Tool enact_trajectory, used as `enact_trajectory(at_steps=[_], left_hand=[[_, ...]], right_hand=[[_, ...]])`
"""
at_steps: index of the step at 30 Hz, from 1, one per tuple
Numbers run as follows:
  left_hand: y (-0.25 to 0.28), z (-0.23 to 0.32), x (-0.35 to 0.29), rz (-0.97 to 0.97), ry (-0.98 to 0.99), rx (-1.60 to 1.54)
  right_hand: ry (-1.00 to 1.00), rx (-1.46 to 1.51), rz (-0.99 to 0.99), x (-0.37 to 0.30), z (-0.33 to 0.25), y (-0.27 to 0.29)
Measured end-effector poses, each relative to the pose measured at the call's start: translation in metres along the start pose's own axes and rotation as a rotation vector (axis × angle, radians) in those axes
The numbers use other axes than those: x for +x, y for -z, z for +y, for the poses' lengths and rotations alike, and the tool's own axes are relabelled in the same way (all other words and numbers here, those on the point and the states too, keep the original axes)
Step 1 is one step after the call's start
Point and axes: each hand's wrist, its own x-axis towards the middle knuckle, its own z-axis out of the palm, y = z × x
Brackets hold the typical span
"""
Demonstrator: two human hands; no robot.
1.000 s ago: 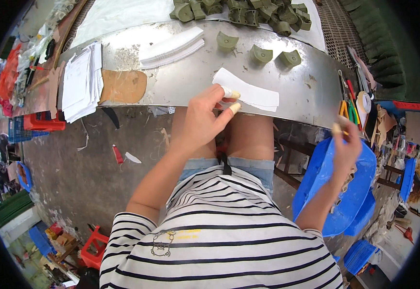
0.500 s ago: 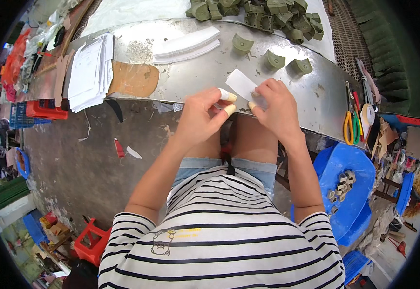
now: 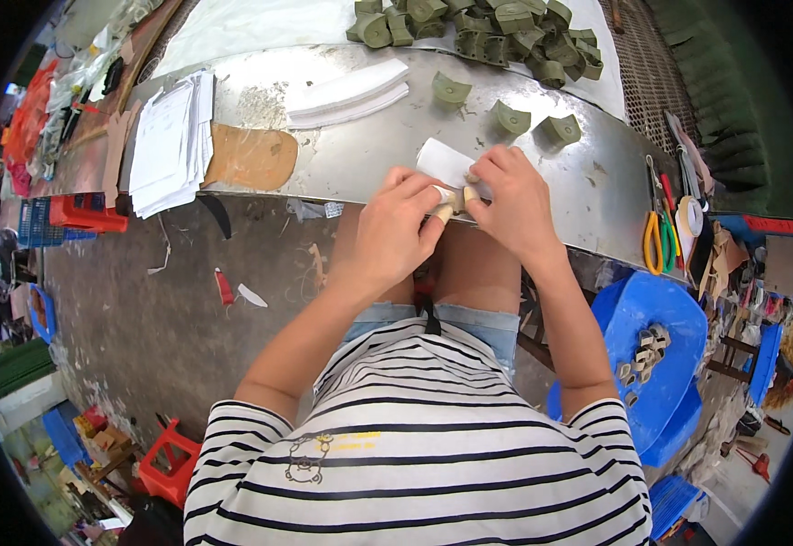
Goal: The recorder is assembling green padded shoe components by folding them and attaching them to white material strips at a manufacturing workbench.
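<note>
My left hand (image 3: 404, 223) and my right hand (image 3: 513, 202) meet at the table's near edge, fingertips almost touching. A white strip (image 3: 442, 162), paper-like and slightly curved, stretches away from them over the metal top. Both hands pinch its near end, which the fingers largely cover. Pale yellow covers wrap some fingertips of each hand. Beyond the strip stand three green curved pieces: one on the left (image 3: 451, 89), a middle one (image 3: 510, 118) and one on the right (image 3: 560, 131). A stack of white curved strips (image 3: 349, 94) lies to the left.
A heap of green pieces (image 3: 497, 27) rests at the back on white sheeting. Papers (image 3: 173, 141) and a brown board (image 3: 253, 155) lie left. Yellow-handled scissors (image 3: 653, 242) and a tape roll (image 3: 690, 217) are right. A blue tub (image 3: 610, 314) holding small pieces stands below.
My left hand has moved right and closed in on my right hand. The white strip has shifted slightly left and now shows a shorter length beyond the fingers.
</note>
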Motion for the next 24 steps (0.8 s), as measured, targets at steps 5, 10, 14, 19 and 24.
enact_trajectory(at_steps=[5, 10, 14, 19, 24], left_hand=[[0.007, 0.001, -0.002, -0.022, -0.023, -0.025], [-0.010, 0.006, 0.007, 0.021, -0.089, 0.102], [-0.012, 0.010, 0.015, -0.002, -0.080, 0.069], [-0.028, 0.015, 0.032, -0.142, 0.558, -1.488], [-0.021, 0.010, 0.036, -0.026, 0.646, -1.496]], right_hand=[[-0.094, 0.197, -0.030, 0.001, 0.018, -0.004], [-0.193, 0.253, -0.086, 0.005, 0.019, 0.000], [-0.336, 0.455, 0.141, 0.011, 0.017, 0.027], [0.066, 0.030, 0.221, 0.013, -0.013, 0.039], [-0.123, 0.041, 0.516, 0.011, 0.026, 0.037]])
